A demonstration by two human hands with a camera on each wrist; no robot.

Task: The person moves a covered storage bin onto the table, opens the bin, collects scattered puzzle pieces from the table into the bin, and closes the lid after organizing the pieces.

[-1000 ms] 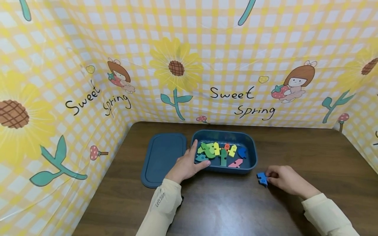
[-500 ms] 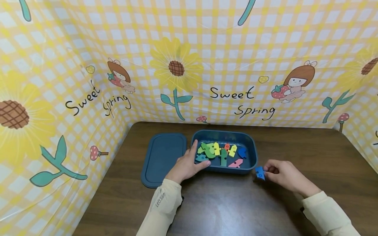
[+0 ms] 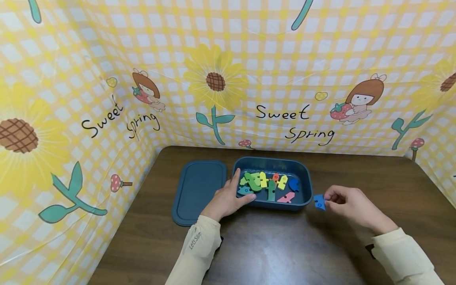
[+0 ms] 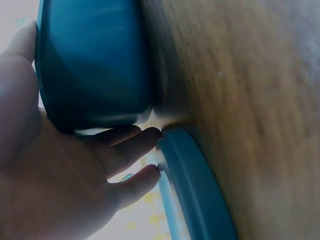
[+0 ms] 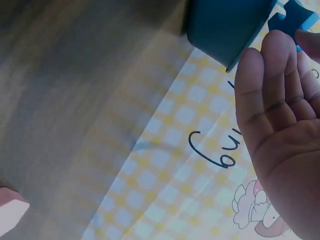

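My right hand (image 3: 350, 204) pinches a small blue puzzle piece (image 3: 319, 202) between thumb and fingertips. It hangs just off the right front corner of the dark blue box (image 3: 309, 186), above the table. In the right wrist view the notched blue piece (image 5: 292, 20) shows at the fingertips. My left hand (image 3: 226, 200) rests against the box's left front corner, thumb at the front rim and fingers along the left side. In the left wrist view those fingers (image 4: 132, 150) are spread and fairly straight. Inside lie green, yellow, orange, pink and blue pieces, such as a pink piece (image 3: 286, 197).
The box's dark blue lid (image 3: 199, 190) lies flat on the brown wooden table (image 3: 263, 245), left of the box. A pink block-like thing (image 5: 11, 210) shows at the right wrist view's lower left. A yellow checked cloth (image 3: 285, 59) hangs behind the table.
The right hand has lifted the blue piece from the table, tilted it and brought it up beside the box's corner. The left hand stays at the box. The head view has shifted slightly.
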